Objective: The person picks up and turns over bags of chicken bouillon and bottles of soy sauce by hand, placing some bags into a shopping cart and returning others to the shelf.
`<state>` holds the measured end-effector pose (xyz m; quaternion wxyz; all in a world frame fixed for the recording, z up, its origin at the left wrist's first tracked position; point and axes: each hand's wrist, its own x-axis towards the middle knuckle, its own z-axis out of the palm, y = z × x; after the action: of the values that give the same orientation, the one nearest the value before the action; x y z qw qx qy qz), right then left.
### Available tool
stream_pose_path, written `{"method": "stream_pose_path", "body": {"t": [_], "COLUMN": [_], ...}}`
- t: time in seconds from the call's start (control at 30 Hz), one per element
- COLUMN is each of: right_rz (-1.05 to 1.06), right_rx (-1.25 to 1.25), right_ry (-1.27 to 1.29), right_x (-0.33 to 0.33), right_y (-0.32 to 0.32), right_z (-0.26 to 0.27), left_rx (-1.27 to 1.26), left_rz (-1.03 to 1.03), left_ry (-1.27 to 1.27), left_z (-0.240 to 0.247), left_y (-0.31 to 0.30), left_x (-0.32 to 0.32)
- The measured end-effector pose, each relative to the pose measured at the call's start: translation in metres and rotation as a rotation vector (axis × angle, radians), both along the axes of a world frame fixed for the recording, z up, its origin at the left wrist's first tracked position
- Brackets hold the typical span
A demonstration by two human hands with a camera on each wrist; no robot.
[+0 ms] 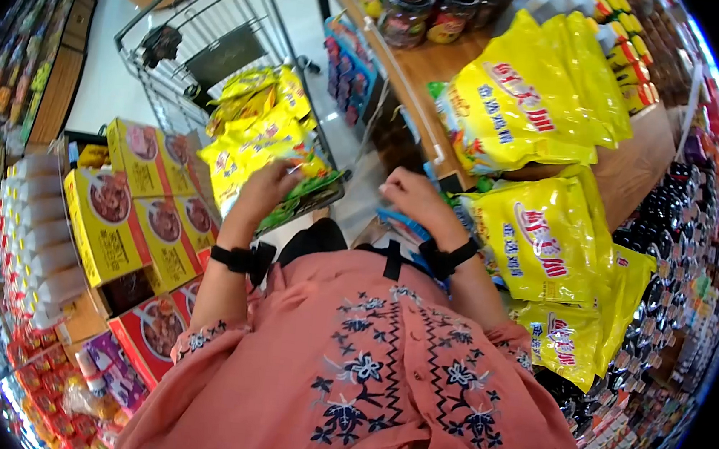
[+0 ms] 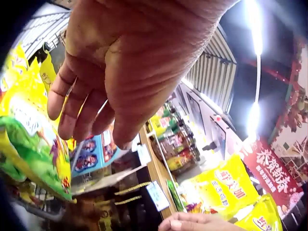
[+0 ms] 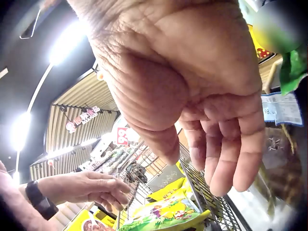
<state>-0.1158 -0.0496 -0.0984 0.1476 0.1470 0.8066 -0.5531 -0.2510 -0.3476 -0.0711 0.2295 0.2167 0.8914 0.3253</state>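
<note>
Yellow, slick-looking bags (image 1: 251, 140) at ten o'clock, with left hand (image 1: 267, 189) and right hand (image 1: 419, 202) open, relaxed; probably soft, heavy, best supported underneath (not just pinched).

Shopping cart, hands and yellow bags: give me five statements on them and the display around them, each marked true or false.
1. Yellow bags lie in the shopping cart. True.
2. The left hand grips a bag. False: the left hand is open and holds nothing.
3. The right hand is empty. True.
4. In the head view, the cart is right of the wooden table. False: the cart is left of the table.
5. Lidded jars stand on the table. True.
</note>
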Motion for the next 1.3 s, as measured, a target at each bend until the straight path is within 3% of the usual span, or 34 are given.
{"method": "stream_pose_path", "body": {"t": [0.1, 0.2, 0.4, 0.57, 0.67, 0.9, 1.0, 1.1, 1.17, 1.3], "right_rz": [-0.005, -0.016, 0.027, 0.071, 0.13, 0.093, 0.003, 0.034, -0.052, -0.154], "right_rx": [0.048, -0.037, -0.045, -0.065, 0.154, 0.154, 0.169, 0.205, 0.179, 0.108], "right_ry": [0.021, -0.07, 0.01, -0.047, 0.012, -0.054, 0.113, 0.077, 0.031, -0.012], "right_x": [-0.015, -0.035, -0.072, -0.089, -0.094, -0.099, -0.092, -0.089, -0.084, -0.077], "right_y": [-0.013, -0.034, -0.083, -0.117, -0.127, -0.131, -0.138, -0.138, -0.144, -0.142], "right_z": [0.003, -0.001, -0.056, -0.075, -0.09, -0.083, -0.099, -0.108, -0.109, -0.1], "left_rx": [0.031, 0.124, 0.34, 0.381, 0.32, 0.296, 0.311, 0.382, 0.423, 0.547], "left_rz": [0.231, 0.38, 0.807, 0.809, 0.757, 0.682, 0.621, 0.651, 0.686, 0.611], "left_ry": [0.081, 0.052, -0.549, -0.638, -0.66, -0.816, -0.756, -0.696, -0.561, -0.47], "left_z": [0.003, -0.033, -0.066, -0.111, -0.114, -0.127, -0.12, -0.124, -0.161, -0.103], "left_y": [-0.043, -0.107, -0.144, -0.137, -0.131, -0.112, -0.106, -0.104, -0.105, -0.087], "left_x": [-0.026, -0.056, -0.067, -0.083, -0.098, -0.117, -0.108, -0.099, -0.093, -0.074]}}
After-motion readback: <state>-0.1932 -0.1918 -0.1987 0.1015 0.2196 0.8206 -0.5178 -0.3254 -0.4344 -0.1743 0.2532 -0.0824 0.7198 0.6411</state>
